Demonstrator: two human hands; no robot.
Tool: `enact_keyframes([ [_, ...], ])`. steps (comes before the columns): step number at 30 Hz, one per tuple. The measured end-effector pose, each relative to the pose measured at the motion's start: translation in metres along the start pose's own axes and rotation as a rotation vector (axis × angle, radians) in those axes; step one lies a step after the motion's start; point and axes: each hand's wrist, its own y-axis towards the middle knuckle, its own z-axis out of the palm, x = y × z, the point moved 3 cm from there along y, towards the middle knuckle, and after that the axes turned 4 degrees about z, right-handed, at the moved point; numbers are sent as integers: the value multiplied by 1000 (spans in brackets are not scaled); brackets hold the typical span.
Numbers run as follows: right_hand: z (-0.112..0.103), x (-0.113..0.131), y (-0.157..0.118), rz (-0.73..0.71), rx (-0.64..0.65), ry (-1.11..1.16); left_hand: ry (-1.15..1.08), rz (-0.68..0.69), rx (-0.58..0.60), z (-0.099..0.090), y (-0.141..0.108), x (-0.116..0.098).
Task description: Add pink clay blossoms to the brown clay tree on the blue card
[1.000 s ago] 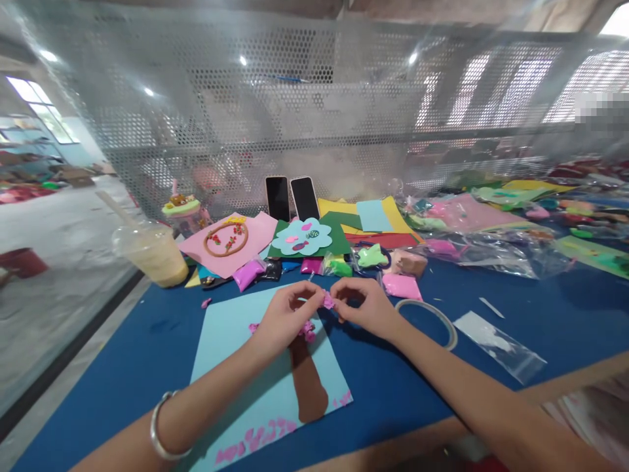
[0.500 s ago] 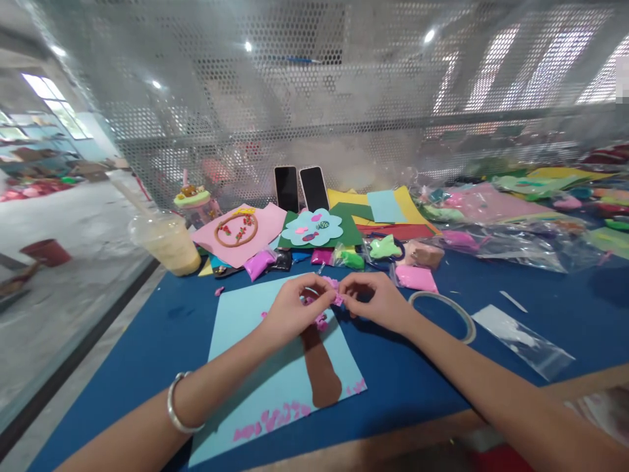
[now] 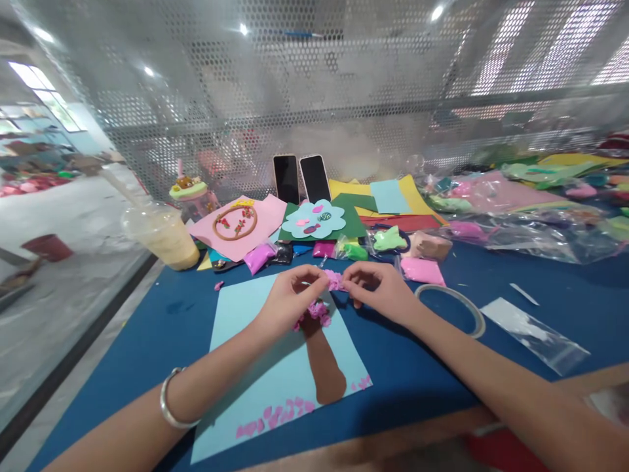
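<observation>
A ruffled clump of pink modelling clay (image 3: 335, 280) sits between my two hands, over the far right part of a light blue sheet (image 3: 246, 367). My left hand (image 3: 295, 295) pinches the clump's left side with thumb and forefinger. From the right, my right hand (image 3: 381, 292) has its thumb and forefinger closed at the other edge of it. Below them, the sheet bears a brown tree trunk (image 3: 324, 367) with pink clay blossoms (image 3: 319, 313) at its top. Small pink clay petals (image 3: 275, 416) run along the near edge. My left hand hides part of the treetop.
Beside my right forearm lie a tape roll (image 3: 479, 321) and a clear plastic bag (image 3: 535, 334). Clay packets (image 3: 422, 270), a scalloped blue card (image 3: 314, 219) and two phones (image 3: 286, 178) stand or lie behind the sheet. A drink cup (image 3: 162, 239) stands at the left edge.
My right hand has shifted slightly right, and the pink clump shows more between my fingertips. The whole view has tilted a little.
</observation>
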Motion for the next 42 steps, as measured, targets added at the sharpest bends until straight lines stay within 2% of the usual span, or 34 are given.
enact_keyframes([
  [6, -2, -2, 1, 33, -52, 3, -50, -35, 13, -8, 4, 0],
  [10, -3, -4, 1, 60, -74, -10, -5, -33, 17, -12, 5, 1],
  [13, -4, -5, 2, 69, -100, -28, 183, 35, 56, -13, 6, 0],
  [16, -7, -7, 3, 98, -135, -39, 446, 201, 81, -16, 9, -5],
  [19, -9, -7, 3, 104, -154, -55, 697, 334, 178, -19, 14, -10],
  [22, -9, -5, 3, 82, -163, -94, 919, 375, 313, -21, 21, -10],
  [26, -10, -3, 4, 43, -187, -173, 1122, 411, 427, -20, 33, -9],
  [30, -12, -4, 6, 37, -219, -221, 1160, 465, 588, -17, 42, -8],
  [33, -14, -5, 6, 46, -230, -231, 1163, 507, 657, -16, 47, -8],
  [37, -14, -5, 7, 61, -217, -230, 1182, 538, 688, -15, 50, -7],
  [42, -14, -4, 8, 67, -208, -236, 1154, 497, 678, -17, 52, -7],
])
